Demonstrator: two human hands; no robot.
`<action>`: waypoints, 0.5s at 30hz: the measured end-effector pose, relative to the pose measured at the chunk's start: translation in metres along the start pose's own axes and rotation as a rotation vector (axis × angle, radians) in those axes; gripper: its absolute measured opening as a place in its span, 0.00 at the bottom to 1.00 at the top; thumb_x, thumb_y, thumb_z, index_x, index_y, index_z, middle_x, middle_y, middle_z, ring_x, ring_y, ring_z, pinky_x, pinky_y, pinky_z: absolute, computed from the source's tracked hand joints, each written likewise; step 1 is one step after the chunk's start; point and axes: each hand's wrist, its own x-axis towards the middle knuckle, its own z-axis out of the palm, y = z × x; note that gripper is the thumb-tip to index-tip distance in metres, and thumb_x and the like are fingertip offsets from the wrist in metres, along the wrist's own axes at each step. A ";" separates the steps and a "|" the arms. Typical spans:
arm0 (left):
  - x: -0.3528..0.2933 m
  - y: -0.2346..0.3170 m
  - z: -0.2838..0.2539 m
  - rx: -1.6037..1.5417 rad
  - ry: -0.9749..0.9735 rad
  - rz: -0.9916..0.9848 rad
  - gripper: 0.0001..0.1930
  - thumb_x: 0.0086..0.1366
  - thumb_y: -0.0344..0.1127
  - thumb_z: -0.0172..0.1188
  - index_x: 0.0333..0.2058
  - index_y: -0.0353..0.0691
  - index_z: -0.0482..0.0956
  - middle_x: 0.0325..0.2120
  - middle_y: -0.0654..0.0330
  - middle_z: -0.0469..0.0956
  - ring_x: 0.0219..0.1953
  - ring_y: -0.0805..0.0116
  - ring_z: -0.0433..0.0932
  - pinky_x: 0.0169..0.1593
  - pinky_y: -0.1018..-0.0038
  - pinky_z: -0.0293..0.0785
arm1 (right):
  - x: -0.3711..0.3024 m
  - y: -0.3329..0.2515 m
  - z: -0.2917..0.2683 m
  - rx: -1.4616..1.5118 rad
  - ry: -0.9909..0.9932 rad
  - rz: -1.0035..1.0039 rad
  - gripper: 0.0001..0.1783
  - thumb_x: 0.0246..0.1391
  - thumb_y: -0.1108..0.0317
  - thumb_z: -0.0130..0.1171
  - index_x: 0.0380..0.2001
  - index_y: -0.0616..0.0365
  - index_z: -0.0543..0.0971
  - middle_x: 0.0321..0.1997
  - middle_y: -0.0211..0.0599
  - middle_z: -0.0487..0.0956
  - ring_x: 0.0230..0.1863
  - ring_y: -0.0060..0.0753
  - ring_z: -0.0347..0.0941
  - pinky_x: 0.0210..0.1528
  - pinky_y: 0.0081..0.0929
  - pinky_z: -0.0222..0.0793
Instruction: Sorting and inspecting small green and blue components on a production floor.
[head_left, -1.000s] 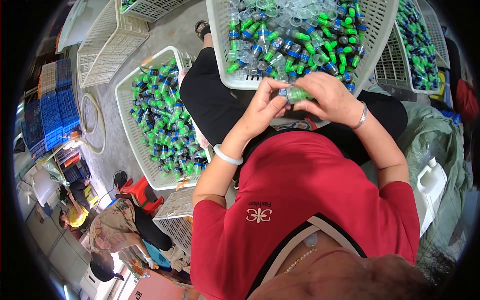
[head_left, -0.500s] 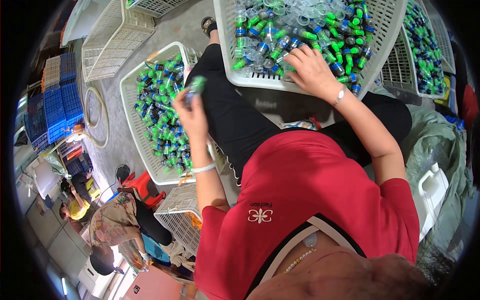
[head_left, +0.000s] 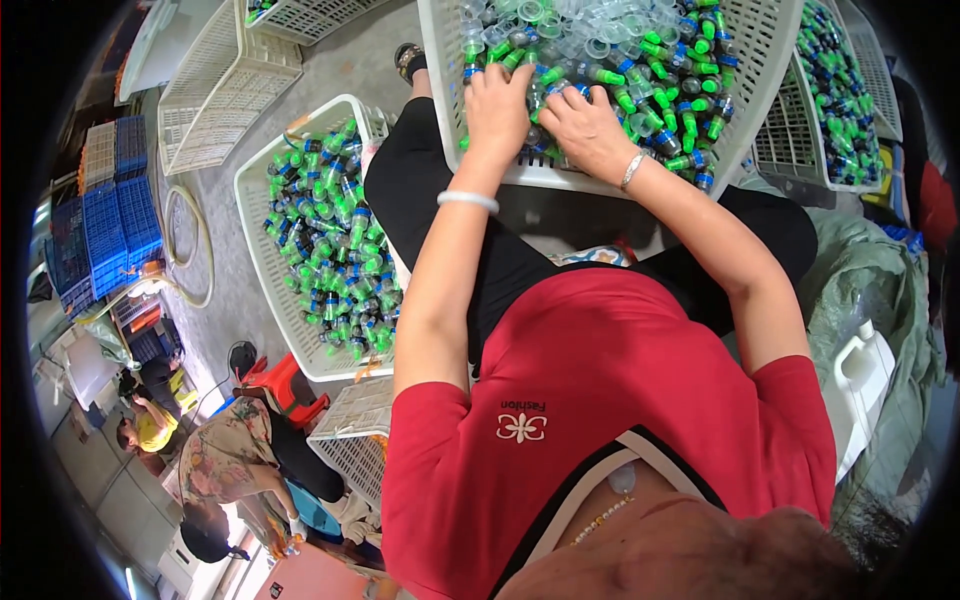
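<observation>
A white plastic crate (head_left: 770, 75) in front of me holds many small dark bottles (head_left: 690, 100) with bright green tops and blue bands, and loose clear plastic cups (head_left: 597, 46). My left hand (head_left: 497, 115) reaches over its near edge, bent fingers apart at the pile, no bottle visible in them. Close beside it on the right, my right hand (head_left: 588, 130) has its fingers curled down among the pieces; what they pinch is hidden beneath them. Left of my leg, a second white crate (head_left: 262, 250) is filled with green-topped bottles (head_left: 325, 230).
More bottles fill a crate (head_left: 815, 120) at far right. Empty-looking white crates (head_left: 205, 110) stand at upper left, near blue crates (head_left: 120, 205) and a hose (head_left: 208, 260). A white jug (head_left: 860, 385) lies at right. A co-worker (head_left: 225, 450) works at lower left near a red stool (head_left: 290, 390).
My left hand has moved from beside the left crate, where it held a green-topped bottle, into the front crate. That bottle no longer shows in it. My right hand has shifted left.
</observation>
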 end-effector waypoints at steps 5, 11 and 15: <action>0.018 -0.002 0.012 0.080 -0.144 0.045 0.23 0.52 0.30 0.57 0.48 0.56 0.76 0.34 0.57 0.76 0.39 0.54 0.72 0.42 0.59 0.66 | -0.003 0.000 0.011 -0.004 -0.010 0.048 0.08 0.48 0.65 0.53 0.33 0.49 0.72 0.34 0.28 0.70 0.42 0.29 0.67 0.41 0.38 0.58; 0.024 0.003 0.017 -0.025 -0.163 -0.094 0.21 0.54 0.35 0.59 0.49 0.55 0.75 0.34 0.55 0.76 0.40 0.53 0.74 0.43 0.59 0.67 | -0.004 0.019 0.003 0.193 0.214 0.143 0.09 0.48 0.71 0.55 0.36 0.52 0.73 0.33 0.30 0.71 0.37 0.31 0.69 0.40 0.34 0.60; 0.024 0.010 0.008 -0.151 -0.006 -0.260 0.19 0.57 0.37 0.60 0.49 0.48 0.74 0.36 0.54 0.77 0.42 0.52 0.74 0.45 0.59 0.68 | -0.012 0.037 -0.029 0.680 0.429 0.463 0.10 0.52 0.73 0.56 0.40 0.55 0.73 0.34 0.29 0.72 0.34 0.28 0.70 0.37 0.27 0.64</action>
